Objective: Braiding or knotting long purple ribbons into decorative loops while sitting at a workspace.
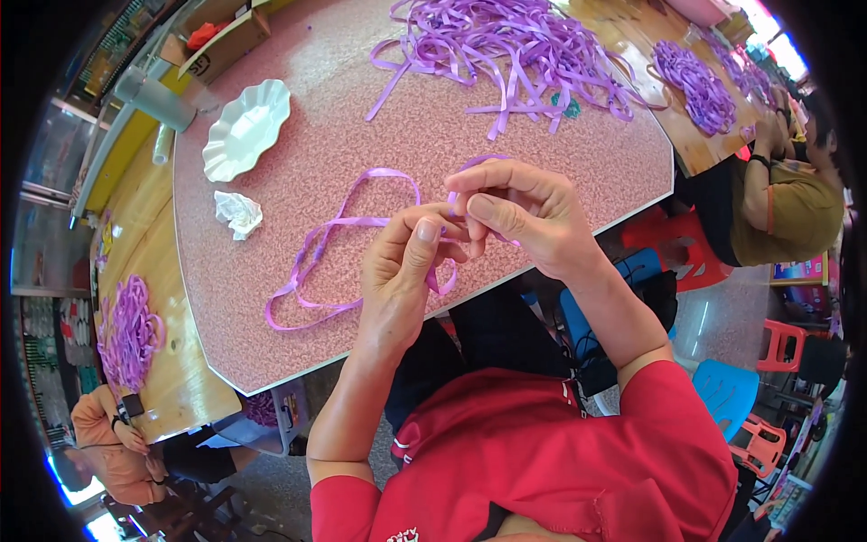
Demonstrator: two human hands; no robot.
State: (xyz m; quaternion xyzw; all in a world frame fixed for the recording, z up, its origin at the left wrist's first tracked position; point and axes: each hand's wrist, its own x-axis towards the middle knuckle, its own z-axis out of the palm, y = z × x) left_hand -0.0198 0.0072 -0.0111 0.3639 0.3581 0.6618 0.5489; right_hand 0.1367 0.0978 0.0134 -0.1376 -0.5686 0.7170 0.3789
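Note:
Both my hands meet above the near part of the pink speckled table (298, 172). A purple ribbon strap (312, 244) runs in loose loops across the tabletop and up into my fingers. My left hand (406, 257) is closed, with the thumb pressed against the forefinger on the strap. My right hand (528, 212) pinches another part of the same strap, thumb to fingertips, just beside the left fingers. The bit of strap between the fingertips is mostly hidden. A short length hangs below my left fingers.
A large tangled heap of purple straps (533, 54) covers the far side. At left lie a white scalloped dish (248, 131) and crumpled tissue (238, 214); beyond stand a grey bottle (153, 98) and a cardboard box (226, 45). People sit at left (122, 443) and right (786, 199), near more strap piles.

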